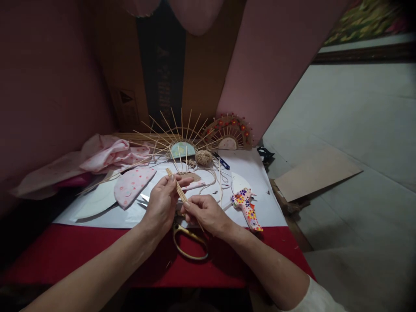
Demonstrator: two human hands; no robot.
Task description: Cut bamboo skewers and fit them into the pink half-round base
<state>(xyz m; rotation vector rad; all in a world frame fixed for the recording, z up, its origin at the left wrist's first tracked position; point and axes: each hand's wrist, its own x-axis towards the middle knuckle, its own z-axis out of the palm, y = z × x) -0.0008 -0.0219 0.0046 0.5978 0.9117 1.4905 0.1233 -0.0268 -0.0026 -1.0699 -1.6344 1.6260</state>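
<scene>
Pinching thin wooden sticks [180, 189] over a white sheet [268, 210], left hand [161, 199] and right hand [205, 213] close thumbs against fingers; the sticks are probably light, stiff, snappable, best held bundled

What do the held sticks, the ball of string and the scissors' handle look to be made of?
Sticks: probably bamboo or wood, unpainted; pale tan, thin and straight.
Ball of string: likely jute or similar plant fibre, matt; brownish, coarse strands.
Scissors' handle: gold-toned with a dull sheen; metal or coated plastic, I can't tell which.
</scene>
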